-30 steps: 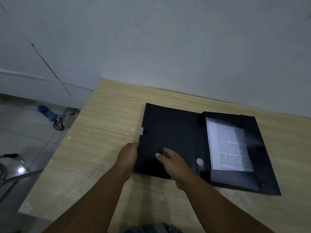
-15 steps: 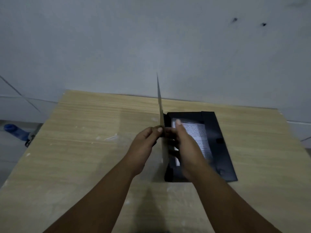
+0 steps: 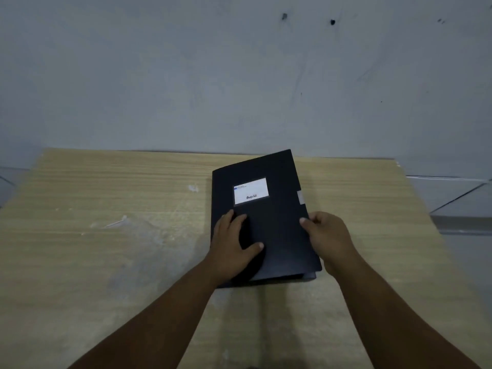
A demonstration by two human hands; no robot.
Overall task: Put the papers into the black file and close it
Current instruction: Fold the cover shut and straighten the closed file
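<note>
The black file (image 3: 277, 225) lies on the wooden table (image 3: 111, 262) with its cover folded down over the body. A white label (image 3: 250, 190) shows on the cover. The papers are hidden inside. My left hand (image 3: 234, 246) rests flat on the cover's near left part, fingers spread. My right hand (image 3: 326, 237) grips the file's right edge, thumb on top of the cover, just below a small grey tab (image 3: 301, 197). The cover's near right corner sits slightly above the body.
A plain grey wall (image 3: 239, 75) rises right behind the table's far edge. The table's right edge (image 3: 426, 222) drops to a tiled floor. Pale scuff marks (image 3: 117, 222) dot the wood left of the file.
The cover, flat open to the left a second ago and upright half a second ago, now lies folded over the papers. My left hand moved onto the cover and my right hand to the right edge.
</note>
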